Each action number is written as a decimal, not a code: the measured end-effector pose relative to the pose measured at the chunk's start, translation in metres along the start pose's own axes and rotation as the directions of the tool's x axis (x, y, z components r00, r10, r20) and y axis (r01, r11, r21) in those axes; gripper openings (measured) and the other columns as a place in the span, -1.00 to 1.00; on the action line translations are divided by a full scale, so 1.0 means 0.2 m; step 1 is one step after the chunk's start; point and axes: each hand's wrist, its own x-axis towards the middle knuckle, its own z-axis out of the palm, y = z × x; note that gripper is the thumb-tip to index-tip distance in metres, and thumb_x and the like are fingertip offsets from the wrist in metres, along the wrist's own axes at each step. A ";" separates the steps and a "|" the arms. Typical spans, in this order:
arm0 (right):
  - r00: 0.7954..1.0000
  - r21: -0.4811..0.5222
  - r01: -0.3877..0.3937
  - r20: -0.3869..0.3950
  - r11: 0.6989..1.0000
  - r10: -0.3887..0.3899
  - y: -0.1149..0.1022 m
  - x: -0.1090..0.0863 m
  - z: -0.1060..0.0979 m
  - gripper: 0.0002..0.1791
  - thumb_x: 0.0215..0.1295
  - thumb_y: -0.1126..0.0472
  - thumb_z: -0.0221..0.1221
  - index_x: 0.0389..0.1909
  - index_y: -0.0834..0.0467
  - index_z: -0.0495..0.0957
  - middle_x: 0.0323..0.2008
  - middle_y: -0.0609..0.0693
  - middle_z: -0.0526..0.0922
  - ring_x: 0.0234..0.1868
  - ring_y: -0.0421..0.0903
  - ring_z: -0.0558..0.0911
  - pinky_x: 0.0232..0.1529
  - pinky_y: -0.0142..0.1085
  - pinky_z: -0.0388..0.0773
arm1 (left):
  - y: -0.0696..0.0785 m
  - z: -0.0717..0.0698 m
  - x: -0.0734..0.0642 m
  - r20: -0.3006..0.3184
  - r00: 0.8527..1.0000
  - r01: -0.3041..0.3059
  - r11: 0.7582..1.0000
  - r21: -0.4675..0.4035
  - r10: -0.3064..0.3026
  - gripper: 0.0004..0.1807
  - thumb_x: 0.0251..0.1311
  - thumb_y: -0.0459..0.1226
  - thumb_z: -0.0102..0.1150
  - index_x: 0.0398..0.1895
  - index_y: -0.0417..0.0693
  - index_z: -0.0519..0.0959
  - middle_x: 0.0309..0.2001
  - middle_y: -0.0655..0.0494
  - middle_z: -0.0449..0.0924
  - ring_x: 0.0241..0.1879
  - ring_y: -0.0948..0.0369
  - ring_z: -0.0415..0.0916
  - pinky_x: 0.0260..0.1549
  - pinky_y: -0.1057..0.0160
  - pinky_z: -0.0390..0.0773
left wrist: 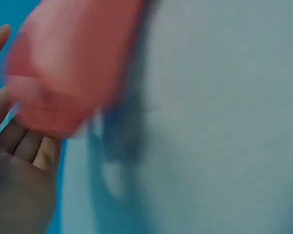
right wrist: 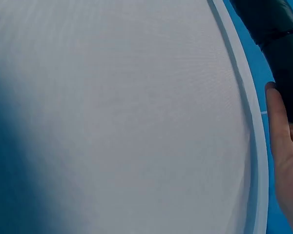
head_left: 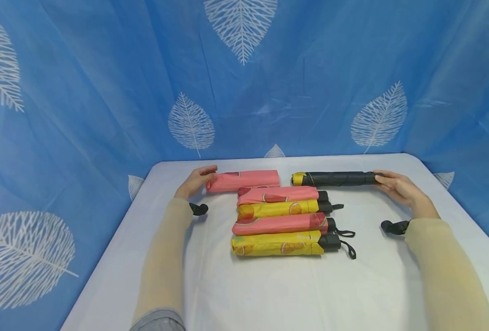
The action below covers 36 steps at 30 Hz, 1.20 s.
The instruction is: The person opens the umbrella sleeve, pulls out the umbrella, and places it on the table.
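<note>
Right hand grips black umbrella, left hand touches pink umbrella, grip unclear; end-only support could let far ends dip

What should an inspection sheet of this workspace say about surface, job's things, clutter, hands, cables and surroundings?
Surface: white, round-cornered table.
Job's things: folded pink fabric umbrella, back left; slim folded black fabric umbrella, back right; nearer, four folded pink or yellow fabric umbrellas with black handles, side by side.
Clutter: nothing seen.
Grippers: bare left hand touches the back-left umbrella's outer end, grip unclear; bare right hand holds the black umbrella's outer end.
Cables: nothing seen.
Surroundings: blue sheeting with white leaf prints, behind and beside the table.
</note>
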 end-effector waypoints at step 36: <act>0.966 -0.369 -0.091 -0.257 0.925 -0.008 -0.02 0.02 0.06 -0.07 0.37 -0.10 0.04 0.45 0.32 -0.22 0.40 0.40 -0.16 0.36 0.35 -0.03 0.28 0.16 -0.04 | 0.05 0.41 -0.10 0.394 0.884 -0.384 0.870 0.308 0.251 -0.46 0.25 -0.20 0.19 0.30 -0.11 0.39 0.09 0.03 0.46 -0.37 0.18 0.28 -0.32 0.25 0.30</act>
